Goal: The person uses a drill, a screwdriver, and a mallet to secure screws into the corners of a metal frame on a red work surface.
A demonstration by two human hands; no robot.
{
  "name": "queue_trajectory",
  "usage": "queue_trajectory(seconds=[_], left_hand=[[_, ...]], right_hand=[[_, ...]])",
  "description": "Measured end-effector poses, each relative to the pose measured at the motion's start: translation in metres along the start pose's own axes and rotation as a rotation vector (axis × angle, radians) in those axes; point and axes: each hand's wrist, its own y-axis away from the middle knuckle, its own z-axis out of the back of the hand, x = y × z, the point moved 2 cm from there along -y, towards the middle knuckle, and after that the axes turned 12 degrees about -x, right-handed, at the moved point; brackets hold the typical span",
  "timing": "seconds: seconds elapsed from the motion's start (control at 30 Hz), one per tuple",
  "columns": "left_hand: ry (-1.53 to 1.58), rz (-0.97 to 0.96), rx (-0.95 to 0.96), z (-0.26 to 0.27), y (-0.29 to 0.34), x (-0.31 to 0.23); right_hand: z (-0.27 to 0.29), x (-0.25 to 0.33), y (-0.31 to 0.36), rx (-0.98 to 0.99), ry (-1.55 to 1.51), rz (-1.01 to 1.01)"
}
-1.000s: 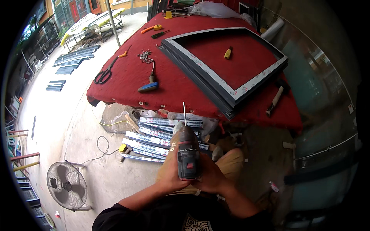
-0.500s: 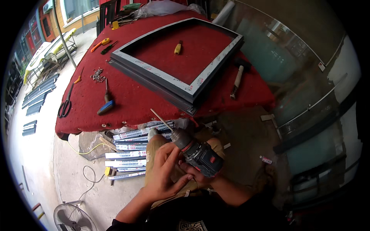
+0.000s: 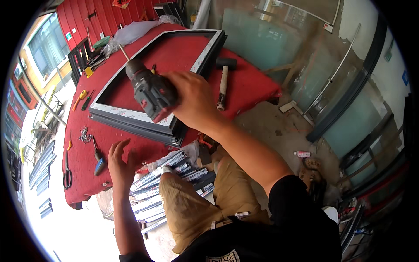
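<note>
One blue-handled tool (image 3: 99, 166) lay left of my left hand (image 3: 121, 162), loosely open and empty. Over the frame (image 3: 131, 125), the drill (image 3: 152, 89) pointed lengthwise far and left from my right hand (image 3: 195, 97), wrapped round its grip.

A small pink-and-white bottle (image 3: 302, 154) lies on the floor (image 3: 262, 120)

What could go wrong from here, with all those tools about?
The right hand alone holds the cordless drill, seemingly over the dark rectangular frame; a dip might let its long bit scratch it. The open left hand appears near the blue-handled screwdriver and might knock it off the red-covered table.
</note>
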Motion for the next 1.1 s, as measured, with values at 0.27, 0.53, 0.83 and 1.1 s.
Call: queue_trajectory(seconds=[0.27,0.53,0.83,1.1], left_hand=[[-0.262,-0.04,-0.056,-0.047,-0.014,0.024],[-0.271,-0.041,-0.165,-0.042,-0.004,0.027],[0.146,-0.152,-0.381,-0.059,0.086,-0.024],[0.708,0.671,0.438,-0.247,0.28,-0.014]], right_hand=[[-0.095,-0.066,-0.009,0.058,0.245,0.261],[-0.125,-0.079,0.014,0.142,0.254,0.285],[-0.121,-0.091,0.016,0.126,0.291,0.27],[-0.138,-0.093,0.016,0.139,0.302,0.259]])
